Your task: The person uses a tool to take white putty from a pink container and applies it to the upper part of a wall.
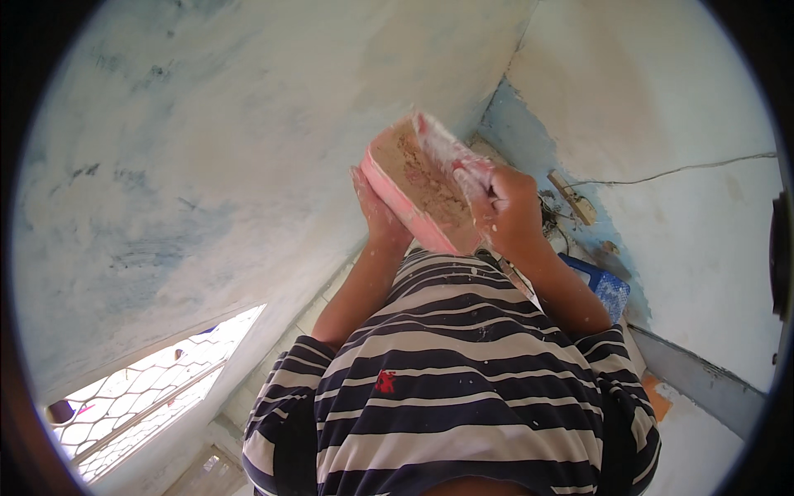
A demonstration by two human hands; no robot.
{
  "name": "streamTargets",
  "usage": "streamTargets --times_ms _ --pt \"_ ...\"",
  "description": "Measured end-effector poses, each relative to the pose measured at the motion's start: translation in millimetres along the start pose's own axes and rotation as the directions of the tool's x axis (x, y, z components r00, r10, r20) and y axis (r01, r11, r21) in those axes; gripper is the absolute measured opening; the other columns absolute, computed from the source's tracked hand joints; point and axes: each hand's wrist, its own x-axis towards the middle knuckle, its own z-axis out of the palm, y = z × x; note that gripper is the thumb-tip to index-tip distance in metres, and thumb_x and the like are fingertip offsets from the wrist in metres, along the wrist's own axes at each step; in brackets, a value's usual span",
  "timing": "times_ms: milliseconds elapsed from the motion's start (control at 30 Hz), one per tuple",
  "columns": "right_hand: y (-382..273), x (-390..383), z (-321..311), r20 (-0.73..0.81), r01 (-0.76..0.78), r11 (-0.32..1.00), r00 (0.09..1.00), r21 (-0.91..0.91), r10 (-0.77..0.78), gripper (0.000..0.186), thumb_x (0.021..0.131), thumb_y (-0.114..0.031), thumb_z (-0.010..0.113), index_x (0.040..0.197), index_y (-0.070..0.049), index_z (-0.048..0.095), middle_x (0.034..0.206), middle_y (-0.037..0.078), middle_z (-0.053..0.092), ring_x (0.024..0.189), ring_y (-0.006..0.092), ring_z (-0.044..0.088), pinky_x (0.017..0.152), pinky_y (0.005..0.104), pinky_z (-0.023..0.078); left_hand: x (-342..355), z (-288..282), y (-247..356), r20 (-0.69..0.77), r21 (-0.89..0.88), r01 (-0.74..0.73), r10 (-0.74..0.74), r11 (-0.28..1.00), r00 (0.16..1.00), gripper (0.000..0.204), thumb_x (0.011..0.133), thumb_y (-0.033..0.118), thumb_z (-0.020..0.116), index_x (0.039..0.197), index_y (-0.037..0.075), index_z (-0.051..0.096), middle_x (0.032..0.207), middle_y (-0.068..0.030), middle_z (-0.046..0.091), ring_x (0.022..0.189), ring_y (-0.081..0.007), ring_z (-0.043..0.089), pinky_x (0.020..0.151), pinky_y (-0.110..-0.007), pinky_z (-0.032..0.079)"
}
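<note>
In front of my chest is a pink block point(405, 198), tilted. Its upper face is brown, rough and dusty, and the sides are pink; I cannot tell exactly what kind of thing it is. My left hand point(380, 213) holds it from the left, palm against the pink side, with most fingers hidden behind it. My right hand point(509, 207) is closed at the right edge, on a white-smeared, reddish piece point(453, 153) lying along the block's far right side. Motion blurs that piece, so whether it is part of the block is unclear.
A patchy whitish wall point(207, 149) rises close on the left, meeting another wall point(662, 107) at a corner ahead. Low at right are a wooden piece point(572, 198), a thin cable point(678, 170) and a blue container point(608, 289). A grilled window point(157, 388) is at lower left.
</note>
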Motion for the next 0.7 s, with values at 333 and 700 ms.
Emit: streamTargets --times_ms 333,700 --pt "17.1 11.5 41.2 -0.010 0.189 0.956 0.980 -0.226 -0.197 0.011 0.079 -0.004 0.062 0.089 0.002 0.064 0.069 0.019 0.059 0.060 0.0373 0.056 0.055 0.0392 0.045 -1.9 -13.0 12.9 0.028 -0.012 0.072 -0.072 0.997 0.997 0.067 0.096 0.062 0.022 0.142 0.015 0.035 0.140 -0.0094 0.043 0.127 -0.0291 0.043 0.107 -0.045 0.036" --pt "21.1 13.1 74.1 0.054 0.248 0.950 0.969 -0.189 -0.242 0.017 0.086 -0.009 0.061 0.100 0.000 0.065 0.082 0.017 0.064 0.071 0.0355 0.063 0.061 0.0399 0.050 14.5 -55.8 14.8 0.025 -0.031 0.032 -0.031 0.999 0.999 0.067 0.097 0.061 0.021 0.143 0.015 0.034 0.141 -0.0090 0.042 0.128 -0.0288 0.042 0.107 -0.044 0.037"
